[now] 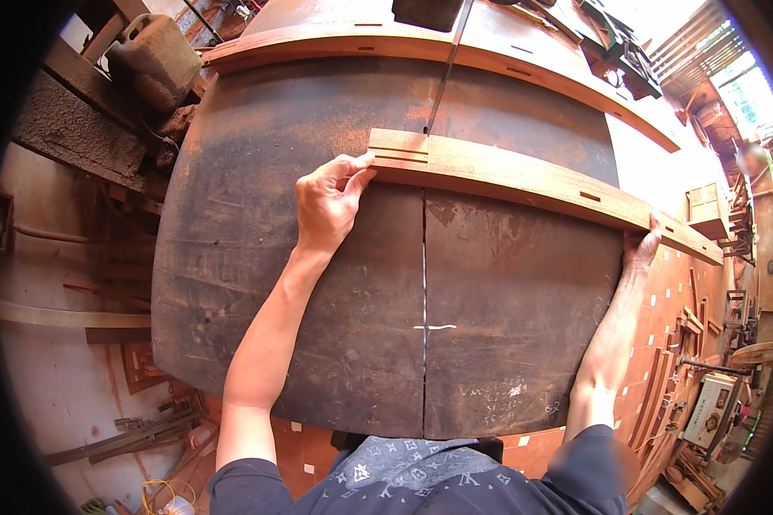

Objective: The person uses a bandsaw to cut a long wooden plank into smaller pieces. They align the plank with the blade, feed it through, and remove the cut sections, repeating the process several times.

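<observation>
A long reddish wooden rail (524,172) lies across the dark saw table (335,275), slanting down to the right past the table's edge. Narrow slots show in its upper face, and lengthwise cuts mark its left end. My left hand (329,202) pinches that end between thumb and fingers. Near the rail's far right part, my right hand (642,242) grips its near side, most of its fingers hidden. A thin band saw blade (449,73) comes down to the rail's far edge, just right of the cut end. I cannot tell whether blade and wood touch.
A slit (424,257) runs through the table from the blade toward me. Another slotted rail (318,39) lies across the table's far side. A dirty jerrycan (155,62) stands at the far left. Wood strips (657,386) lie on the tiled floor at right.
</observation>
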The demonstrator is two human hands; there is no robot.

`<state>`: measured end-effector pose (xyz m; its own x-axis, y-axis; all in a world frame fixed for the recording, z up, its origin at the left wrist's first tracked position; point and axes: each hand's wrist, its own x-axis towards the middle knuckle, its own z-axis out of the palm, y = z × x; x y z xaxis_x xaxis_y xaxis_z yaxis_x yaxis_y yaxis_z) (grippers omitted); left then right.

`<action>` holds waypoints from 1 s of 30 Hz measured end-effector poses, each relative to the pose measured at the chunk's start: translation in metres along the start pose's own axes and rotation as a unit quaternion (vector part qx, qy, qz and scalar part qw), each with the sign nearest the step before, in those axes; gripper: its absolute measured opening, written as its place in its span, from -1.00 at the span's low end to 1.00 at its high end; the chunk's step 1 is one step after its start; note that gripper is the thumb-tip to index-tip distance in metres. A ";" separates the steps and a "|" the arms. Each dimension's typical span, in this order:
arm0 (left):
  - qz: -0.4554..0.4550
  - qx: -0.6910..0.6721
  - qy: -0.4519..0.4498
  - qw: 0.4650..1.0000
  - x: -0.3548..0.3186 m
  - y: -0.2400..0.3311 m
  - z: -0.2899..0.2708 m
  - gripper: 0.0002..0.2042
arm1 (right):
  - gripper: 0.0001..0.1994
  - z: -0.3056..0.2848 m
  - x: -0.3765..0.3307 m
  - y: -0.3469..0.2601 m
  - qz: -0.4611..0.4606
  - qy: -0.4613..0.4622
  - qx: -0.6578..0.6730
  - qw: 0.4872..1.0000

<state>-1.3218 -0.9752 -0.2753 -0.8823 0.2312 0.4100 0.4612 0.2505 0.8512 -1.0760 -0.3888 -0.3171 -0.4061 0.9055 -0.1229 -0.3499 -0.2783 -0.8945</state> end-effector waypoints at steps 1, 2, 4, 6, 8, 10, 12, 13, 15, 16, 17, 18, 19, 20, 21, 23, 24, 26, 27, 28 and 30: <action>0.001 0.002 0.000 1.000 0.000 0.000 0.000 -0.85 | -0.64 0.000 0.001 -0.001 0.004 0.002 -0.002 1.000; 0.002 0.000 0.002 1.000 0.001 0.000 0.001 -0.84 | -0.64 -0.001 0.001 -0.001 0.008 0.005 -0.003 1.000; 0.004 -0.002 0.006 1.000 0.000 0.001 0.001 -0.84 | -0.65 0.002 -0.001 0.000 0.002 -0.002 -0.007 1.000; 0.004 0.001 0.003 1.000 0.000 -0.002 0.000 -0.83 | -0.65 0.003 -0.003 0.000 0.001 -0.008 -0.010 1.000; 0.004 0.000 0.000 1.000 0.001 -0.003 0.000 -0.83 | -0.65 0.004 -0.005 -0.002 0.004 -0.012 -0.014 1.000; 0.005 0.001 -0.005 1.000 0.000 -0.003 -0.002 -0.82 | -0.64 0.006 -0.007 -0.002 0.001 -0.002 -0.020 1.000; 0.012 -0.003 -0.002 1.000 -0.001 -0.003 -0.002 -0.83 | -0.64 0.008 -0.008 -0.002 -0.001 0.004 -0.023 1.000; 0.015 -0.004 -0.001 1.000 -0.001 -0.003 -0.001 -0.83 | -0.64 0.009 -0.009 -0.002 -0.002 0.006 -0.023 1.000; 0.019 -0.009 0.000 1.000 -0.001 -0.003 -0.001 -0.83 | -0.63 0.008 -0.008 -0.002 -0.001 0.005 -0.022 1.000; 0.022 -0.012 0.000 1.000 -0.002 -0.003 -0.001 -0.84 | -0.63 0.007 -0.007 -0.003 0.000 0.002 -0.020 1.000; 0.022 -0.008 -0.002 1.000 -0.002 -0.002 -0.001 -0.84 | -0.63 0.005 -0.006 -0.003 0.001 0.000 -0.019 1.000; 0.021 -0.002 -0.004 1.000 -0.002 -0.001 -0.002 -0.84 | -0.63 0.005 -0.006 -0.003 0.002 -0.001 -0.017 1.000; 0.020 0.003 -0.006 1.000 -0.002 -0.001 -0.003 -0.84 | -0.63 0.006 -0.006 -0.003 0.003 -0.001 -0.016 1.000; 0.019 0.005 -0.007 1.000 -0.001 0.000 -0.003 -0.84 | -0.63 0.006 -0.006 -0.003 0.004 -0.001 -0.015 1.000; 0.018 0.006 -0.008 1.000 -0.001 0.001 -0.004 -0.84 | -0.62 0.005 -0.006 -0.003 0.002 0.002 -0.015 1.000; 0.018 0.005 -0.009 1.000 -0.001 0.001 -0.003 -0.85 | -0.62 0.004 -0.005 -0.004 0.000 0.008 -0.017 1.000; 0.019 0.006 -0.007 1.000 -0.001 0.001 -0.004 -0.85 | -0.62 0.005 -0.005 -0.002 0.002 0.008 -0.017 1.000; 0.025 0.014 -0.006 1.000 -0.003 -0.001 -0.005 -0.84 | -0.61 0.006 -0.003 0.004 0.008 0.007 -0.018 1.000; 0.031 0.017 -0.009 0.999 -0.003 -0.002 -0.005 -0.84 | -0.62 0.005 -0.004 0.001 0.004 0.010 -0.022 1.000; 0.038 0.021 -0.011 0.999 -0.002 -0.002 -0.005 -0.83 | -0.62 0.005 -0.004 0.000 0.001 0.013 -0.026 1.000; 0.031 0.003 -0.011 0.999 0.000 -0.003 -0.003 -0.83 | -0.62 0.002 -0.002 -0.003 -0.003 0.012 -0.030 0.999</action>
<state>-1.3235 -0.9790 -0.2766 -0.8497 0.2667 0.4548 0.5156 0.2404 0.8224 -1.0758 -0.3900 -0.3139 -0.3825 0.9152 -0.1268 -0.3001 -0.2529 -0.9198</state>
